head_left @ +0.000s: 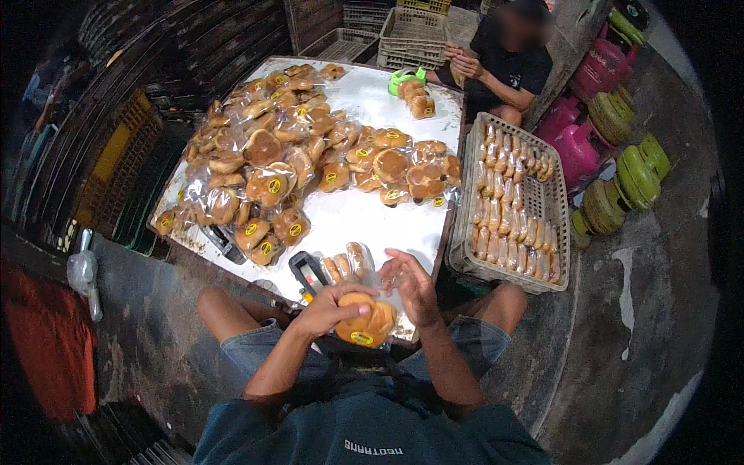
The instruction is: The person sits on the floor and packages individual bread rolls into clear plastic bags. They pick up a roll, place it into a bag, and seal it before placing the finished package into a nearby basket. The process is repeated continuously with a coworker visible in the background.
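My left hand (329, 308) is closed around a clear plastic bag of round golden buns (364, 319) with a yellow sticker, held over the table's near edge. Beside the bag's upper right side, my right hand (412, 288) has its fingers apart; whether a fingertip touches the plastic is unclear. Just beyond the held bag lie a few bagged buns (347, 263) standing on edge. To their left sits a black tape dispenser or similar tool (308, 273) with an orange-yellow part.
A large heap of bagged buns (263, 147) covers the white table's (341, 225) left and far parts. At right stands a crate (456, 232) filled with rows of bagged buns. Across the table a person (508, 74) handles something small near a green tool (407, 79). Gas cylinders (639, 178) line the right.
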Demonstrator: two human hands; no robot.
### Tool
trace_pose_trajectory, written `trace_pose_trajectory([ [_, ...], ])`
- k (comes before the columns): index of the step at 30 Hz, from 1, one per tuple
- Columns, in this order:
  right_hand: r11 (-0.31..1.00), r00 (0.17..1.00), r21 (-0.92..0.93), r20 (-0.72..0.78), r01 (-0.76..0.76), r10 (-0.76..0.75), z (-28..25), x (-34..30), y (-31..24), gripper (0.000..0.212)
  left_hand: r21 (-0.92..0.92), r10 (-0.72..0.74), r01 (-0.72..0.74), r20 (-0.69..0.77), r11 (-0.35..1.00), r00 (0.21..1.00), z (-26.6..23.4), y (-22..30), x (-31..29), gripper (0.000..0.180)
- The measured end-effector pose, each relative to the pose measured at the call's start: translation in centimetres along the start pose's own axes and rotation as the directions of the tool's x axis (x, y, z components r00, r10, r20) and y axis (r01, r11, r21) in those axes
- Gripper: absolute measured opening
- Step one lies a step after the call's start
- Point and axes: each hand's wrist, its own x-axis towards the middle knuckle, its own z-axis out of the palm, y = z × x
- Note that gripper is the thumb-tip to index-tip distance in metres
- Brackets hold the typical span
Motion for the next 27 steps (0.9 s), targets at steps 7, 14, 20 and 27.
trace_pose_trajectory([
  [7,0.847,0.979,-0.521,-0.203,-0.105,-0.003,-1.2,-1.2,2.7,0.014,-0.422,-0.029,-0.097,-0.281,0.901,0.959,0.2,-1.5,0.7,0.044],
  [14,0.569,0.880,-0.776,-0.037,0.273,-0.473,3.7,-1.4,2.4,0.045,-0.013,0.269,-0.282,-0.255,0.959,0.929,0.1,-1.9,0.9,0.042],
  [20,0.860,0.915,-0.311,-0.141,-0.403,0.378,0.8,-2.0,4.4,0.034,0.746,0.741,-0.201,-0.514,0.634,0.431,2.2,-0.5,1.2,0.036],
  [27,0.948,0.979,-0.274,0.162,0.162,-0.121,1.4,0.3,0.3,0.035,0.469,0.213,-0.044,-0.314,0.882,0.925,-0.5,-0.1,-0.2,0.030],
])
